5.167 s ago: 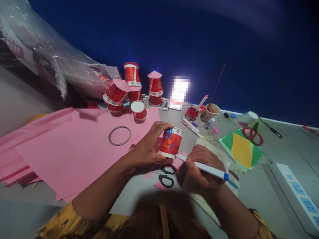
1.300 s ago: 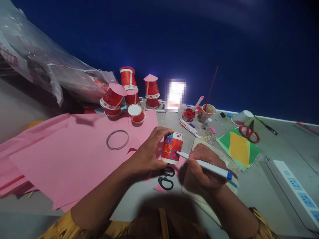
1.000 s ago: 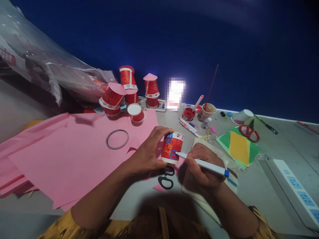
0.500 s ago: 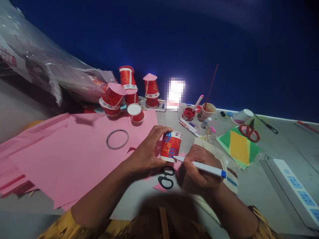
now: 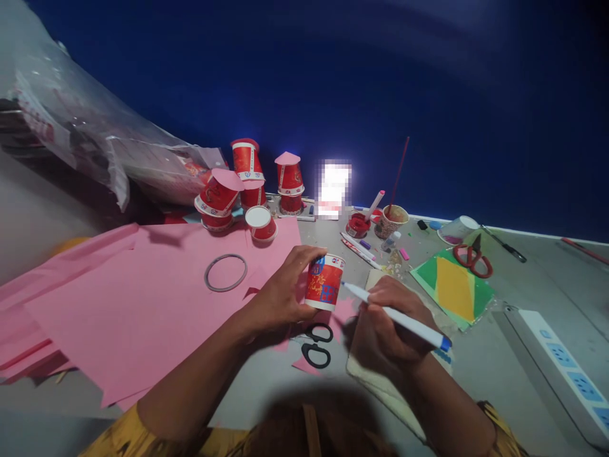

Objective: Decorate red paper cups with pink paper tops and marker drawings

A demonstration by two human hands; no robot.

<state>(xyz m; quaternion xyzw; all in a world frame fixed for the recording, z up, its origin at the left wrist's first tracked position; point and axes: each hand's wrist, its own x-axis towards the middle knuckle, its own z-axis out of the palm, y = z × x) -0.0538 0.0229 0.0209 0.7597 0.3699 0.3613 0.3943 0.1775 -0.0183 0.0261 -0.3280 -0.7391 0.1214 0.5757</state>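
Between its thumb and fingers, my left hand (image 5: pixel 283 289) grips a red paper cup (image 5: pixel 325 279) by its rim and base. Blue marker drawings show on the cup: a rounded shape near the rim and a window-like grid near the base. My right hand (image 5: pixel 397 317) holds a white marker (image 5: pixel 409 322) with a blue end; its tip points at the cup's right side, slightly apart from it. Black-handled scissors (image 5: pixel 318 346) lie just below the cup, beside pink paper scraps. Under my right hand is a pale cloth (image 5: pixel 364 362).
Pink paper sheets (image 5: pixel 143 304) with a grey ring (image 5: pixel 226 273) cover the left. Stacked red cups (image 5: pixel 290 181) stand behind. A paint jar (image 5: pixel 358 225), a brush cup (image 5: pixel 392 222), red-handled scissors (image 5: pixel 476 260) and a power strip (image 5: pixel 566 368) are to the right.
The marker tip has moved off the blue grid, up and to the right. My right hand has shifted slightly right with it, while my left hand keeps its grip on the cup.
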